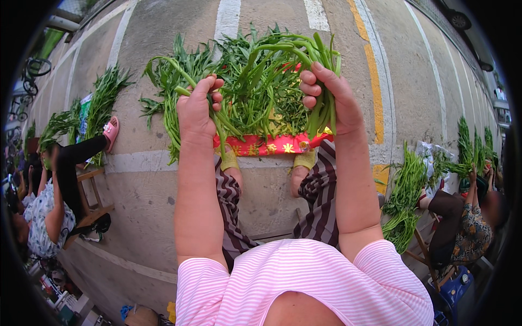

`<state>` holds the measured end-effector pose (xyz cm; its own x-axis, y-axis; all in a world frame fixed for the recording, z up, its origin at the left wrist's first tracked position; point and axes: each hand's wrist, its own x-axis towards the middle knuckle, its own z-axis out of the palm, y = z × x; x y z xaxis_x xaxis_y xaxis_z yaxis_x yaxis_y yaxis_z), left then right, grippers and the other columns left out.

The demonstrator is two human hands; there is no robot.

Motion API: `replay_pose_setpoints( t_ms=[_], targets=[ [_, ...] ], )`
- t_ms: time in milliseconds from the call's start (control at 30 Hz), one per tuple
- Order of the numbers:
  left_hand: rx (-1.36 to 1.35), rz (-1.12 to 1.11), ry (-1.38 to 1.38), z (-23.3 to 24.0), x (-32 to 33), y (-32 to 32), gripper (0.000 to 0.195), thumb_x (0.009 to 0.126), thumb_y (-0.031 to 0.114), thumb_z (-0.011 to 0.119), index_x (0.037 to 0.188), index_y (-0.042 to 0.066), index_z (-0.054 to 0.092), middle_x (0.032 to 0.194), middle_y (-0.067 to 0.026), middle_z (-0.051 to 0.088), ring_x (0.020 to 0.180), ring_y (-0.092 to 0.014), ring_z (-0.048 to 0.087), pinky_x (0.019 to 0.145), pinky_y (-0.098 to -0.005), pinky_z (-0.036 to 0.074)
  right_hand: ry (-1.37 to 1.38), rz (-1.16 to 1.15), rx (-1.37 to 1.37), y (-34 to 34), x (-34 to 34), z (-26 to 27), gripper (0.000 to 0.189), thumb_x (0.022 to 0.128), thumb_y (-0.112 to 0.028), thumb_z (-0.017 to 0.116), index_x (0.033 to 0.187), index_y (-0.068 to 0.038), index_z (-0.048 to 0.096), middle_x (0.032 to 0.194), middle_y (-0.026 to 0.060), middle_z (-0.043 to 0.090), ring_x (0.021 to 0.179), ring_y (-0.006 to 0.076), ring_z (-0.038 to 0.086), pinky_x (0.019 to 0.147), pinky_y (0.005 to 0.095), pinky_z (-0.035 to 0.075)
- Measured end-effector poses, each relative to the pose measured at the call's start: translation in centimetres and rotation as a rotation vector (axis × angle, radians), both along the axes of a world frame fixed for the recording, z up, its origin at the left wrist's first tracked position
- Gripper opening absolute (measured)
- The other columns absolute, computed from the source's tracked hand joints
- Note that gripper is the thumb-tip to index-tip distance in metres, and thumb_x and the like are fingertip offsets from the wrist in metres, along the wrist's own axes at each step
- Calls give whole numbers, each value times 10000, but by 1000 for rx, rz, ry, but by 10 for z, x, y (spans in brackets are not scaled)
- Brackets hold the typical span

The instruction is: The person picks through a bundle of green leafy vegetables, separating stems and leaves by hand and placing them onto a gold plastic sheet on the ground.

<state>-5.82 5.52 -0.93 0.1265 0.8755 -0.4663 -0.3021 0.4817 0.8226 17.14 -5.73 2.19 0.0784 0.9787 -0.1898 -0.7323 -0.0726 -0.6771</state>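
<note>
My right hand (328,91) grips a thick bunch of green leafy-vegetable stems (316,118), which look like water spinach. Their cut ends point down, and the upper stems arch over to the left. In my left hand (200,106) are a few stems (185,73), bent over the fist. Below and beyond both hands spreads a heap of the same greens (253,87), partly hidden by the held bunches. The heap lies on a red and yellow printed plastic sheet (261,146) bearing writing.
My feet in yellow slippers (230,159) stand at the sheet's near edge. To the left, a seated person (49,208) has greens (106,102) alongside. On the right, another seated person (469,224) holds greens, near a pile of stems (403,191). Painted lines (134,162) cross the concrete.
</note>
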Motion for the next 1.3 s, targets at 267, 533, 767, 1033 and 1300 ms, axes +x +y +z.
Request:
replay_pose_setpoints(
  t_ms=[267, 533, 767, 1033, 1300],
  targets=[
    [45, -305, 104, 8, 18, -17, 168, 854, 141, 714, 979, 34, 684, 804, -31, 690, 551, -46, 531, 454, -186, 386, 188, -209, 94, 0, 26, -9, 162, 987, -192, 568, 1025, -40, 528, 916, 36, 559, 728, 63, 546, 606, 230, 538],
    [28, -582, 233, 10, 41, -45, 248, 824, 199, 763, 1041, 92, 710, 722, 67, 606, 570, -25, 522, 469, -188, 362, 198, -276, 114, 2, 35, -14, 166, 974, -175, 589, 978, -12, 557, 880, 52, 582, 723, 90, 580, 626, 262, 557],
    [16, -572, 275, 8, 51, -54, 259, 842, 308, 758, 961, 89, 686, 750, 43, 614, 574, -44, 532, 479, -206, 379, 167, -250, 69, 2, 32, -12, 195, 966, -203, 610, 950, -11, 588, 856, 40, 599, 706, 81, 591, 609, 246, 568],
    [-106, -280, -346, -6, 38, -30, 347, 1016, 357, 487, 1118, 54, 623, 1060, -75, 679, 684, -106, 588, 533, -235, 449, -309, -395, 38, 1, 12, 4, 209, 918, -213, 688, 951, -28, 595, 792, 35, 603, 641, 91, 587, 562, 231, 524],
    [-141, -205, -383, -6, 36, -27, 340, 1034, 321, 446, 1196, 58, 588, 1111, -83, 674, 873, -158, 639, 737, -293, 513, -524, 37, -215, 7, -19, 2, 267, 854, -227, 765, 940, -32, 604, 760, 10, 608, 639, 95, 601, 578, 252, 519]
  ],
)
